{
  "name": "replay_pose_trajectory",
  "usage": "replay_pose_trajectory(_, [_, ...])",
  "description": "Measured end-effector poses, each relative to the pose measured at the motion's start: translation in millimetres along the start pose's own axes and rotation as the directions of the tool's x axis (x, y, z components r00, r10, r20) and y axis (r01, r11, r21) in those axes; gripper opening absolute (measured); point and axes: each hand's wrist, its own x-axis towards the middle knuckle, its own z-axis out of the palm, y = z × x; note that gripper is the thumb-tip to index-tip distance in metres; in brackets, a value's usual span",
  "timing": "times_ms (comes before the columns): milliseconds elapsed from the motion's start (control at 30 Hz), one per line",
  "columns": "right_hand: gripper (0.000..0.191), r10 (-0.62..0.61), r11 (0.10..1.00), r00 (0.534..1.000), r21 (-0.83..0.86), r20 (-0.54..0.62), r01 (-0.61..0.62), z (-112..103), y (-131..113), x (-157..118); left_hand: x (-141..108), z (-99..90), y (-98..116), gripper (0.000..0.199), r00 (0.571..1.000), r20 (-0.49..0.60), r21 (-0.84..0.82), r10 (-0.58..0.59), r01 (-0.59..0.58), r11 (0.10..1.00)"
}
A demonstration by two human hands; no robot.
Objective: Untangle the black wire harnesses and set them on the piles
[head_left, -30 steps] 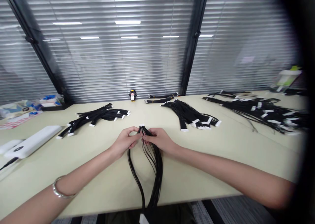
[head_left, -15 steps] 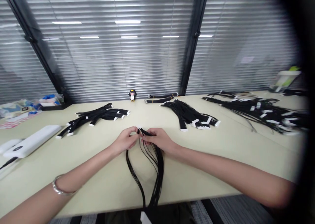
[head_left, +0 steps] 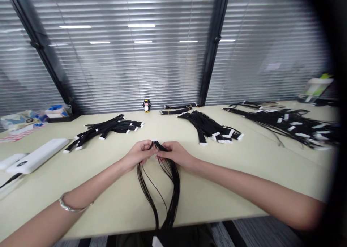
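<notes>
A bundle of thin black cables (head_left: 175, 189) hangs from between my hands over the table's front edge, its upper end showing a small white connector. My left hand (head_left: 140, 153) is closed on the smaller strand of black cables at the left. Thumb and fingers of my right hand (head_left: 175, 154) pinch the thicker part of the bundle close to the connector. The fingertips of both hands nearly meet. A white piece (head_left: 156, 241) shows at the bundle's lower end, below the table edge.
Black cable piles with white ends lie at the left (head_left: 105, 129), right of centre (head_left: 210, 127) and far right (head_left: 292, 126). Tied cable bundles (head_left: 177, 110) and a penguin figure (head_left: 146, 105) stand behind. A white power bank (head_left: 38, 156) lies left on the table (head_left: 108, 211).
More thin cables now run to my left hand, and fewer hang in the middle. My left thumb has moved slightly right, toward the connector.
</notes>
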Motion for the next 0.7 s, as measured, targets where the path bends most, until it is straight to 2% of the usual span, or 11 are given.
replay_pose_trajectory(100, [0.024, -0.029, 0.999, 0.999, -0.029, -0.017, 0.028, 0.4, 1.7, -0.5, -0.5, 0.6, 1.4, 0.034, 0.999, -0.004, -0.018, 0.041, -0.041, 0.999])
replay_pose_trajectory(300, [0.024, -0.052, 0.998, 0.995, -0.029, -0.089, 0.049, 0.6, 5.6, 0.0, 0.4, -0.7, -3.2, 0.029, 0.999, 0.002, -0.021, 0.049, -0.049, 0.999])
replay_pose_trajectory(500, [0.020, -0.021, 0.999, 0.998, 0.029, -0.064, 0.023, 0.3, 8.2, 0.2, 3.0, -1.7, -4.5, 0.019, 0.994, 0.081, 0.194, 0.074, -0.089, 0.977])
replay_pose_trajectory(600, [0.021, -0.013, 0.998, 0.999, 0.056, -0.050, 0.016, 0.4, 7.9, 0.9, 4.5, -1.5, -5.5, 0.020, 0.991, 0.023, 0.233, 0.131, -0.133, 0.963])
replay_pose_trajectory(700, [0.025, 0.005, 0.995, 0.999, 0.100, -0.039, -0.001, 0.1, 7.2, 2.2, 5.7, -1.0, -6.8, 0.023, 0.986, -0.057, 0.177, 0.157, -0.145, 0.973])
